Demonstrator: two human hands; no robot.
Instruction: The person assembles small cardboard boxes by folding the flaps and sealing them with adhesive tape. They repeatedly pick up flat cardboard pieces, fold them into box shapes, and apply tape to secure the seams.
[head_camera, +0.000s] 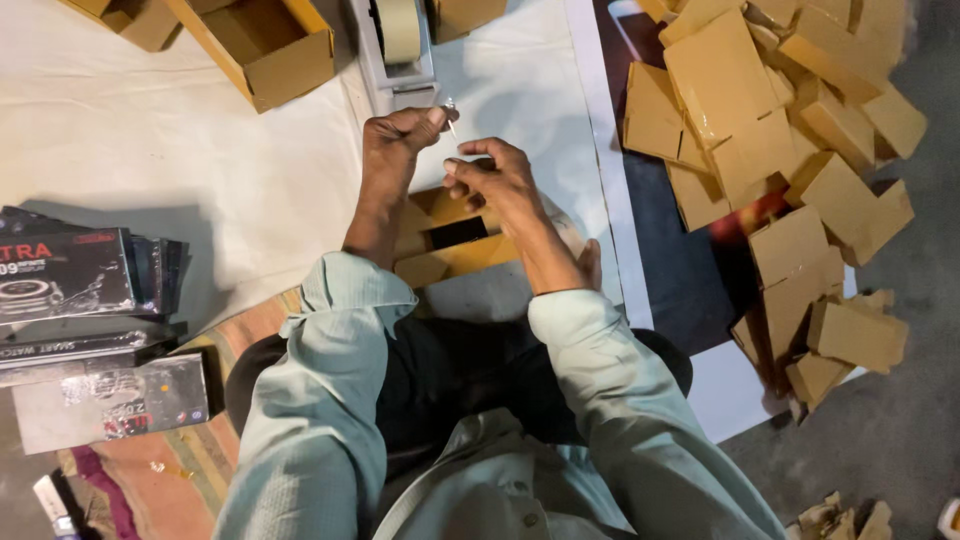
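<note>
Two hands up over a small open cardboard box (450, 240) on the lap. Left hand (395, 145) pinches clear tape strip (452, 118), fingers narrow; right hand (495, 175) loosely curled, touching tape. Tape dispenser (400, 45) just beyond; folded cartons pile (780, 140) at right.

We note matt brown cardboard in the small open box (448, 238) and the heaped flat boxes (770, 150). The strip (455, 140) pinched in the fingers (425, 120) looks thin, clear and glossy, likely plastic tape. White sheet (150, 150): matt, slightly creased. Dark printed packs (65, 275): glossy. Sleeves (320, 400): soft pale-green cloth. Floor (900, 420): rough grey.
</note>
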